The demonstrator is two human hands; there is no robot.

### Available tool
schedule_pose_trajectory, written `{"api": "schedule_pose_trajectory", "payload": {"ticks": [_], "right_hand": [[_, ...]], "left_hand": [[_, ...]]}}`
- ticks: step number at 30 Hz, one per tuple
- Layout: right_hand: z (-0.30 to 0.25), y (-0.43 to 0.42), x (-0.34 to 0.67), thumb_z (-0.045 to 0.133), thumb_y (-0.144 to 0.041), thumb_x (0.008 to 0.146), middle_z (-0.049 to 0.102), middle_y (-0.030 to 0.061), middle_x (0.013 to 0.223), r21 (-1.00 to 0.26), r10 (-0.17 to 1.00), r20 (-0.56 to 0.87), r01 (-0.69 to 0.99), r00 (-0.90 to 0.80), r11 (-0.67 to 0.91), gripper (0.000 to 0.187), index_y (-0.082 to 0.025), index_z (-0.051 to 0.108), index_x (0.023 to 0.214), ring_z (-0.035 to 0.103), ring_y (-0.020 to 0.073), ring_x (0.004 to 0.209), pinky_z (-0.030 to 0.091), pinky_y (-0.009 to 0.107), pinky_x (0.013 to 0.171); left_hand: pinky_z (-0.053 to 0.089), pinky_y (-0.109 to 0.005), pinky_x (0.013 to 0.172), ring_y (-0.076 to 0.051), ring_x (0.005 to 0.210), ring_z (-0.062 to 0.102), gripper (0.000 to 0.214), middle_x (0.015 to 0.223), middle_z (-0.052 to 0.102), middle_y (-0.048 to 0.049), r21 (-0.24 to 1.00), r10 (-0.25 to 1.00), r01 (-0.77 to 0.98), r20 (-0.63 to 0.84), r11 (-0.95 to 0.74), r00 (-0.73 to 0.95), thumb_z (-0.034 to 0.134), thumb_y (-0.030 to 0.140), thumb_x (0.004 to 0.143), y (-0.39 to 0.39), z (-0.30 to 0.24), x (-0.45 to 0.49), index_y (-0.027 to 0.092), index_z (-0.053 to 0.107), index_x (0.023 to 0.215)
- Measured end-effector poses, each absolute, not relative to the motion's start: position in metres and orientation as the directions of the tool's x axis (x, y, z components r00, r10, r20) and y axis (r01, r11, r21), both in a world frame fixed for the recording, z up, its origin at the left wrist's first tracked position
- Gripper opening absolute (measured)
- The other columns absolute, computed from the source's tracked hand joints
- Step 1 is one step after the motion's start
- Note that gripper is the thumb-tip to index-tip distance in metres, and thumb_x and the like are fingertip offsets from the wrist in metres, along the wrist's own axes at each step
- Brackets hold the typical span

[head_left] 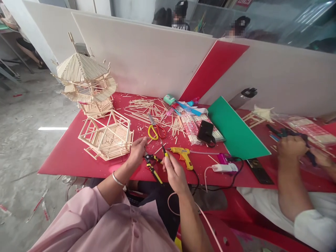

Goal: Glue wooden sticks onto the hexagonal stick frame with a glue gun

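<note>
My right hand (175, 175) grips the yellow and black handle of a slim pointed tool, apparently a craft knife (165, 151), tip upward. Fingers pinched together, my left hand (138, 151) is just left of that tip; whatever it may hold is too small to make out. Between my hands, black and yellow pliers (153, 169) lie at the table's near side. Scissors (156, 132) with one yellow and one red handle loop rest beyond them. A yellow glue gun (183, 156) lies right of my right hand. An open hexagonal stick frame (109, 138) stands left of my left hand.
A tall stick pagoda (85, 84) stands at the back left of the red table (63, 154). Loose sticks (147, 110), packed sticks (189, 127) and a black phone-like device (205, 131) lie beyond. A green board (236, 131) separates a co-worker's hands (291, 150). Cables trail off the front edge.
</note>
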State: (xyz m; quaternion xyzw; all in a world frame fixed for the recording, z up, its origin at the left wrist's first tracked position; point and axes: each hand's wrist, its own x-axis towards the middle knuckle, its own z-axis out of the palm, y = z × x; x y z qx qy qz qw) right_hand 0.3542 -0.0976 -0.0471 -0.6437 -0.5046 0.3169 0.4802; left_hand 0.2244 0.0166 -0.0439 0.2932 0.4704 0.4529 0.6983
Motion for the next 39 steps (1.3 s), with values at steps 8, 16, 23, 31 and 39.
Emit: {"api": "schedule_pose_trajectory", "payload": {"ticks": [8,16,23,31,39], "right_hand": [[-0.043,-0.100,0.346,0.047,-0.033,0.101,0.073,0.0128,0.114,-0.572,0.883,0.463,0.786,0.076,0.233,0.042,-0.022,0.058,0.140,0.071,0.0242,0.102,0.058,0.037,0.087],[-0.036,-0.102,0.334,0.050,-0.028,0.100,0.074,0.0113,0.103,-0.471,0.876,0.482,0.832,-0.035,0.292,0.043,-0.022,0.056,0.142,0.071,0.0225,0.091,0.057,0.034,0.080],[-0.034,-0.105,0.324,0.049,-0.027,0.100,0.072,0.0099,0.100,-0.452,0.864,0.498,0.828,-0.076,0.333,0.045,-0.024,0.053,0.145,0.069,0.0207,0.089,0.056,0.033,0.079],[-0.021,-0.085,0.320,0.052,-0.027,0.098,0.068,0.0078,0.093,-0.281,0.734,0.660,0.855,-0.158,0.437,0.044,-0.026,0.057,0.142,0.063,0.0195,0.083,0.051,0.033,0.078],[-0.020,-0.039,0.314,0.049,-0.038,0.099,0.069,0.0092,0.085,-0.314,0.735,0.675,0.877,-0.063,0.364,0.038,-0.024,0.070,0.128,0.063,0.0196,0.077,0.049,0.032,0.074]], "left_hand": [[0.024,-0.018,0.042,-0.003,0.039,0.037,0.054,0.056,0.064,0.0015,0.890,0.940,-0.342,-0.217,0.301,0.263,0.088,0.054,0.058,-0.017,-0.033,0.195,0.015,0.063,0.086],[0.023,-0.018,0.041,-0.002,0.040,0.036,0.046,0.055,0.060,0.0029,0.889,0.940,-0.355,-0.195,0.291,0.281,0.087,0.052,0.058,-0.027,-0.022,0.174,0.015,0.064,0.074],[0.028,-0.020,0.045,-0.005,0.046,0.039,0.038,0.058,0.061,-0.0002,0.943,0.968,-0.286,-0.107,0.172,0.228,0.082,0.051,0.069,-0.039,-0.027,0.155,0.014,0.073,0.076],[0.031,-0.021,0.045,-0.008,0.050,0.042,0.032,0.059,0.059,-0.0008,0.959,0.995,-0.282,-0.006,0.033,0.095,0.079,0.047,0.075,-0.045,-0.016,0.142,0.016,0.074,0.072],[0.030,-0.021,0.043,-0.006,0.046,0.038,0.030,0.052,0.051,0.0019,0.959,0.995,-0.276,0.044,-0.067,-0.086,0.078,0.042,0.078,-0.064,0.009,0.101,0.016,0.070,0.065]]}}
